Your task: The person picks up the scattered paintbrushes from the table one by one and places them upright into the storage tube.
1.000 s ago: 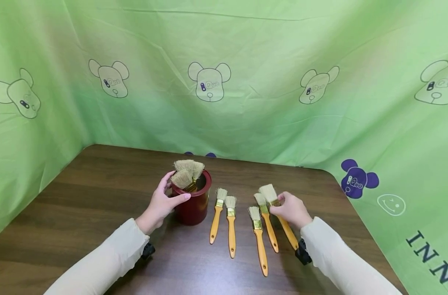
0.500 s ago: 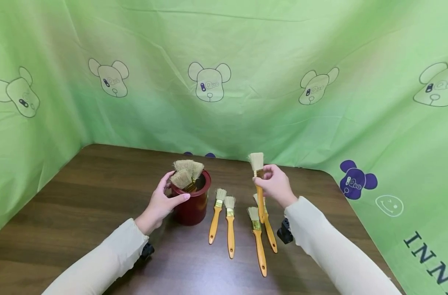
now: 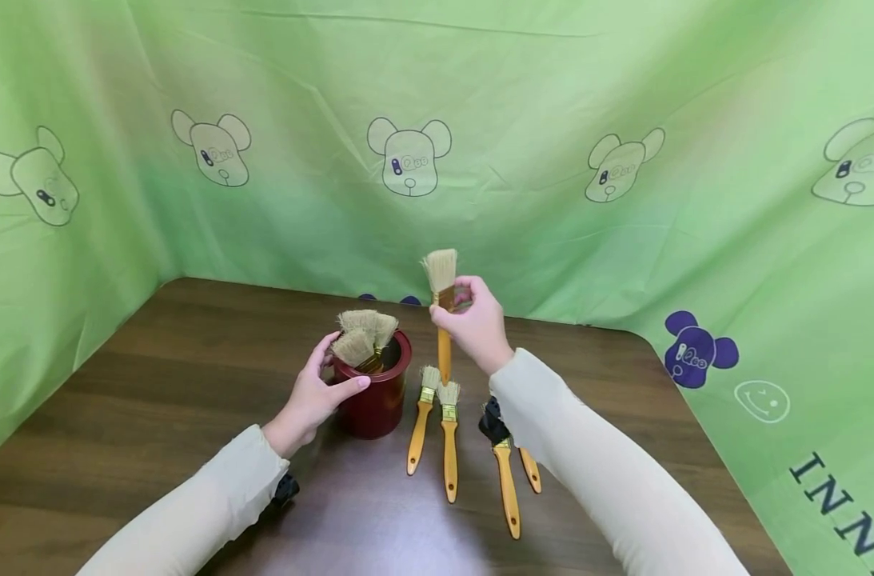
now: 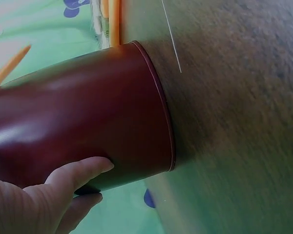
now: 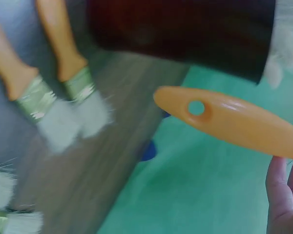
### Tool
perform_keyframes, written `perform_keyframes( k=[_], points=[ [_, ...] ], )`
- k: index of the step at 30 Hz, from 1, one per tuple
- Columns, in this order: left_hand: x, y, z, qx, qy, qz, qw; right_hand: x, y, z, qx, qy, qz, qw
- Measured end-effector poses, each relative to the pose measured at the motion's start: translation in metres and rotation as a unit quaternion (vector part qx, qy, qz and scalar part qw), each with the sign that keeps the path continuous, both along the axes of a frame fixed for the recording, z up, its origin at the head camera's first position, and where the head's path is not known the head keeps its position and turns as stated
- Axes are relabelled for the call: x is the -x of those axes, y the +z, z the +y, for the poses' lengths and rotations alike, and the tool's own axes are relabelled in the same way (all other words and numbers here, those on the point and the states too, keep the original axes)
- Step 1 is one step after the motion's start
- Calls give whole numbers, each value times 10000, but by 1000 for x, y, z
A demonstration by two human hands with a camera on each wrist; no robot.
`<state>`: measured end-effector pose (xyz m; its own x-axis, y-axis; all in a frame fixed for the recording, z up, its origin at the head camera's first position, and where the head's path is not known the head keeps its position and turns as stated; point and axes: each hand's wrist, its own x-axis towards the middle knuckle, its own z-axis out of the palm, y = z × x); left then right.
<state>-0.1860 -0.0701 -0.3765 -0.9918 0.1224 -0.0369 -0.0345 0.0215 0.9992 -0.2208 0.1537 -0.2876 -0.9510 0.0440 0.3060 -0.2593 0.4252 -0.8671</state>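
Note:
In the head view my left hand (image 3: 317, 400) grips the side of a dark red bucket (image 3: 372, 408), thumb in front and fingers round the far side. The left wrist view has the same bucket (image 4: 88, 117) close up. Several paintbrushes (image 3: 353, 346) stand in it, bristles up. Held in the air right of the bucket, a paintbrush (image 3: 440, 270) is pinched by my right hand (image 3: 477, 324) near its metal band, bristles up. Its orange handle (image 5: 234, 119) points down, with a hole at the end, in the right wrist view.
Two paintbrushes, one at the left (image 3: 421, 432) and one at the right (image 3: 450, 456), lie beside the bucket. Further right lie another paintbrush (image 3: 507, 488) and one partly hidden by my right sleeve (image 3: 529, 468). A green printed cloth (image 3: 516, 240) hangs behind the brown table (image 3: 192, 360).
My right hand has lifted the paintbrush off the table from the right group, turned it upright and carried it left and up towards the bucket. My left hand has stayed on the bucket.

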Motion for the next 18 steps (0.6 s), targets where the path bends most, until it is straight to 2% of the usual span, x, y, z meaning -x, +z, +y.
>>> perform_keyframes(
  k=[8,18],
  points=[
    [2,-4,-1,-50,27,-45,10000,2,16,-27,-48,-65,344,9994],
    [5,-3,-1,164,24,-39,9999,1,26,-47,830,-358,1218,9884]
  ],
)
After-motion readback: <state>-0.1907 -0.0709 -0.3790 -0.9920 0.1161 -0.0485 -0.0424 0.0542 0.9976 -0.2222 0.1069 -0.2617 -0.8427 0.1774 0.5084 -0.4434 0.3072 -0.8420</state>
